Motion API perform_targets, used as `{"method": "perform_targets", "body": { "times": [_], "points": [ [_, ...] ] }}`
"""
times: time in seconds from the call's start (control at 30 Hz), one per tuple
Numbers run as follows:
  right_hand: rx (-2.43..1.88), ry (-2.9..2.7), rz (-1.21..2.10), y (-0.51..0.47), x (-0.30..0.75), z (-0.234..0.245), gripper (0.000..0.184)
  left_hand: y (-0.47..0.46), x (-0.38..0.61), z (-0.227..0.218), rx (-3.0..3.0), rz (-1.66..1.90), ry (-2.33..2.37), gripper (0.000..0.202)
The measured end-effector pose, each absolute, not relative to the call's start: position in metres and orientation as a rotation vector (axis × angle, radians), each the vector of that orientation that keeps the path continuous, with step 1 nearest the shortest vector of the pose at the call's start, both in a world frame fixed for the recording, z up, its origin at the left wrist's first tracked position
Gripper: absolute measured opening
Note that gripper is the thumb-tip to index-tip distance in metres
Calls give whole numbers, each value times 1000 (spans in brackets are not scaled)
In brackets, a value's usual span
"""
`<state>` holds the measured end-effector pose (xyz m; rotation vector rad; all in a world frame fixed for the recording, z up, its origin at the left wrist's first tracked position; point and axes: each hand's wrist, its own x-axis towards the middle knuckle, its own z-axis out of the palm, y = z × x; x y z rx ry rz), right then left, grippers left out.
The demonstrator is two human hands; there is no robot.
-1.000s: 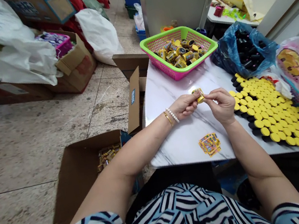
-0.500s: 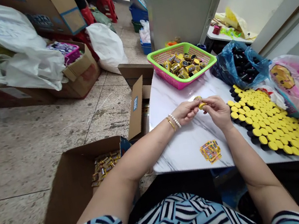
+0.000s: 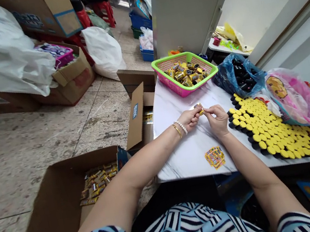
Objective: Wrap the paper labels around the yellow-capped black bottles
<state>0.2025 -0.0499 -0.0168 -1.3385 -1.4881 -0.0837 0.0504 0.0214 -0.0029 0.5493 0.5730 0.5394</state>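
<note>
Both my hands are raised above a white marble-pattern tabletop (image 3: pixel 186 154). My left hand (image 3: pixel 190 119) and my right hand (image 3: pixel 218 121) pinch a small yellow-and-black cylinder (image 3: pixel 200 109) between their fingertips. A small pile of printed yellow labels (image 3: pixel 215 158) lies on the table just below my right hand. To the right of that hand stand rows of black tubes with yellow caps (image 3: pixel 265 128). A pink basket with a green rim (image 3: pixel 185 74) holds several similar yellow cylinders beyond my hands.
A blue plastic bag of black tubes (image 3: pixel 238 76) and a pink printed bag (image 3: pixel 296 99) sit at the table's far right. On the floor left of the table, an open cardboard box (image 3: pixel 61 216) holds wrapped yellow items. Bags and boxes crowd the floor behind.
The view has swung slightly, shifting the table left and further into the distance. My hands stay together, still pinching the small cylinder, and have turned it a little.
</note>
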Motion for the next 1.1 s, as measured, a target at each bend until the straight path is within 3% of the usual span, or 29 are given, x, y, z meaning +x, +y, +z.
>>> {"method": "perform_targets", "body": {
  "times": [0.07, 0.2, 0.37, 0.5, 0.63, 0.73, 0.83, 0.97, 1.1],
  "points": [
    [-1342, -1440, 4, -50, 202, -17, 12, 23, 49, -4, 544, 542, 545, 30],
    [-1382, -1369, 334, -46, 198, -16, 46, 25, 47, -2, 607, 558, 538, 39],
    [-1552, -1377, 339, 10, 194, 16, 43, 23, 50, 2, 573, 577, 670, 57],
    [-1498, -1358, 260, 60, 232, 67, 57, 24, 56, 1, 696, 586, 682, 53],
    [-1701, -1613, -155, 25, 293, 79, 35, 20, 57, -4, 1069, 514, 638, 40],
    [-1777, -1762, -389, -20, 341, 53, 44, 10, 59, -7, 1499, 430, 550, 26],
    [-1881, -1841, -441, -45, 370, 14, 54, -6, 63, -10, 1899, 335, 417, 19],
    [-1979, -1817, -404, -45, 372, -16, 42, -22, 71, -17, 2206, 262, 232, 38],
    [-1846, -1795, -387, -37, 346, -10, 28, -27, 79, -27, 2259, 270, -10, 30]
  ]
}}
